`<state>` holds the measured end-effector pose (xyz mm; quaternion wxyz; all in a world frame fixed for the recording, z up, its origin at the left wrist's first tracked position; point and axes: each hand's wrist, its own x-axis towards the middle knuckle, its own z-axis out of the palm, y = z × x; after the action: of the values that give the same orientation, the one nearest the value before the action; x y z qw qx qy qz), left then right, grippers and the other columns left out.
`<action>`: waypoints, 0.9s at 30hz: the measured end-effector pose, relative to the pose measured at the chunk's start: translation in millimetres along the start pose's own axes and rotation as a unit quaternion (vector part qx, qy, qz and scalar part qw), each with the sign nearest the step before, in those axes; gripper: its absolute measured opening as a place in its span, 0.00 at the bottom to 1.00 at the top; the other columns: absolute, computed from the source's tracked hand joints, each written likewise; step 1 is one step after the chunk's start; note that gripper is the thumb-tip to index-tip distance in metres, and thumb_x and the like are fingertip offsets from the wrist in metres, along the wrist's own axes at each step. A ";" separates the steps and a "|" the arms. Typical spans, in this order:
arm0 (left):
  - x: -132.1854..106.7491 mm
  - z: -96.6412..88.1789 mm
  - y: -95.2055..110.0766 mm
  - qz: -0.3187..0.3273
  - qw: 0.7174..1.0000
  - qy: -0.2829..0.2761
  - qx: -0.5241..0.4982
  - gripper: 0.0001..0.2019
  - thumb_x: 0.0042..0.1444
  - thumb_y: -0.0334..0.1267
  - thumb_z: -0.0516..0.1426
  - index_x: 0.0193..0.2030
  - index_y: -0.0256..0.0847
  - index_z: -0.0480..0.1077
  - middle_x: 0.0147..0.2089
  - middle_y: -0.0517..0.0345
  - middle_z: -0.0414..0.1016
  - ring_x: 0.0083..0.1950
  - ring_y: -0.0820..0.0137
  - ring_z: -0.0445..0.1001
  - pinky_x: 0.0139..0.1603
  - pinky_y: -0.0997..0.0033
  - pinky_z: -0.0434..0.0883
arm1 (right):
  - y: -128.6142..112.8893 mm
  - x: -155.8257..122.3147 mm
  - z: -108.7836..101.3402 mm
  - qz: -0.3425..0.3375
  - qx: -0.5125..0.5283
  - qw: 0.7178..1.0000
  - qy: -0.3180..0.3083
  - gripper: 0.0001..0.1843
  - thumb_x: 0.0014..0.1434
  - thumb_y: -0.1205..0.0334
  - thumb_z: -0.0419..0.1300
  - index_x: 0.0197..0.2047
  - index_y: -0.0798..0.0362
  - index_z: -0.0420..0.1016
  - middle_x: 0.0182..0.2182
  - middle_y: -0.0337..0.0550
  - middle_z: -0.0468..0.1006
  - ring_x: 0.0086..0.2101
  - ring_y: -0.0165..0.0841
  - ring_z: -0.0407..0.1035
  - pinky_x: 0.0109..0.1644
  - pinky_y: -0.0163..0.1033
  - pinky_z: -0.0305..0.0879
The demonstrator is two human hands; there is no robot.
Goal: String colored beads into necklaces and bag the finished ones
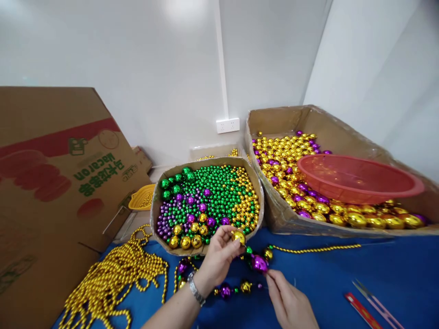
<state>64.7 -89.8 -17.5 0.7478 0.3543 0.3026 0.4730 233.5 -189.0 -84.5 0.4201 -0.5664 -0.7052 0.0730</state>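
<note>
My left hand (219,253), with a metal watch on its wrist, pinches a large gold bead (238,236) just in front of a round cardboard tub (155,208) filled with green, purple and gold beads. My right hand (286,299) is closed close under a large purple bead (259,263); what its fingers grip is too thin to make out. A partly strung line of purple, gold and green beads (236,287) lies on the blue table (343,283) between my hands, and a thin gold bead string (318,249) trails off to the right.
A big cardboard box (274,214) of gold and purple balls holds a red plastic bowl (356,178). A heap of gold bead strands (109,278) lies at left beside a printed carton (51,183). A yellow basket (142,196) and a red ruler (363,310) are nearby.
</note>
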 end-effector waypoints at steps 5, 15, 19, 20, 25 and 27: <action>-0.9 -2.0 -3.5 0.003 1.000 0.009 0.008 0.15 0.48 0.32 0.65 0.42 0.39 0.67 0.47 0.52 0.72 0.42 0.70 0.71 0.43 0.70 0.71 | 8.5 -3.5 -0.1 0.005 0.022 0.999 -0.028 0.16 0.66 0.64 0.45 0.53 0.50 0.66 0.38 0.46 0.76 0.37 0.32 0.75 0.38 0.31 0.71; -2.2 -3.7 -2.8 -0.008 0.999 0.046 0.020 0.16 0.46 0.34 0.67 0.40 0.37 0.68 0.37 0.57 0.71 0.37 0.72 0.71 0.41 0.68 0.72 | 9.9 -5.4 -8.0 0.110 0.064 0.992 0.013 0.09 0.63 0.54 0.53 0.40 0.48 0.72 0.30 0.38 0.77 0.28 0.29 0.74 0.33 0.27 0.69; -1.3 -6.7 -1.6 -0.017 0.998 0.050 0.031 0.16 0.46 0.35 0.67 0.39 0.37 0.68 0.35 0.58 0.70 0.35 0.73 0.71 0.38 0.70 0.72 | 6.0 -4.2 -9.6 0.104 0.048 0.992 0.042 0.11 0.63 0.53 0.53 0.39 0.48 0.72 0.30 0.38 0.78 0.28 0.30 0.74 0.32 0.27 0.69; -1.2 -7.3 -1.1 -0.023 0.998 0.044 0.030 0.15 0.46 0.36 0.67 0.39 0.37 0.68 0.36 0.58 0.70 0.34 0.73 0.71 0.38 0.70 0.72 | 4.8 -3.7 -9.5 0.100 0.046 0.993 0.049 0.10 0.63 0.53 0.53 0.39 0.48 0.72 0.30 0.38 0.78 0.27 0.29 0.74 0.32 0.27 0.69; -1.3 -8.7 0.0 -0.010 0.997 0.041 0.061 0.17 0.44 0.35 0.68 0.39 0.36 0.68 0.36 0.58 0.71 0.33 0.73 0.72 0.37 0.71 0.71 | 0.6 -3.4 -9.0 0.091 0.060 0.992 0.065 0.09 0.62 0.53 0.54 0.39 0.47 0.72 0.29 0.38 0.78 0.26 0.29 0.73 0.35 0.29 0.70; -2.2 -7.6 -0.8 -0.032 0.998 0.025 0.047 0.18 0.44 0.37 0.68 0.39 0.36 0.68 0.35 0.57 0.71 0.33 0.72 0.73 0.37 0.70 0.71 | 1.3 -5.4 -8.7 0.111 0.080 0.989 0.057 0.09 0.62 0.53 0.55 0.39 0.47 0.72 0.29 0.38 0.78 0.26 0.30 0.73 0.36 0.29 0.70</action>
<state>58.2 -90.2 -22.1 0.7374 0.3671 0.3543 0.4427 240.4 -196.4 -82.4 0.4926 -0.6088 -0.6052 0.1431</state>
